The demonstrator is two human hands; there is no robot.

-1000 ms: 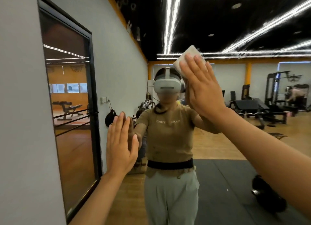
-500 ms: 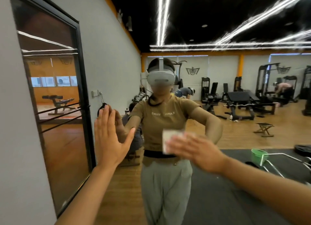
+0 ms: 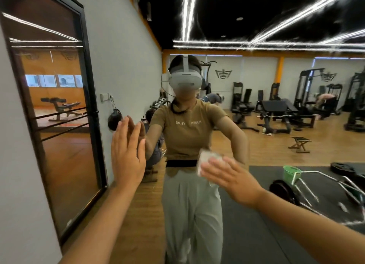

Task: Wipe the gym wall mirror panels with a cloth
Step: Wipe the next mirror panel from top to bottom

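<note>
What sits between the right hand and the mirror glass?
The white cloth: the right hand presses it flat against the mirror with straight fingers, as the head view shows. The left hand touches the glass bare.

1. Two hands: left hand [image 3: 127,157], right hand [image 3: 231,177].
2. One white cloth [image 3: 207,159].
3. One mirror [image 3: 276,145].
4. One green bucket [image 3: 290,172].
5. One folding stool [image 3: 300,144].
6. One black-framed door [image 3: 87,97].
</note>
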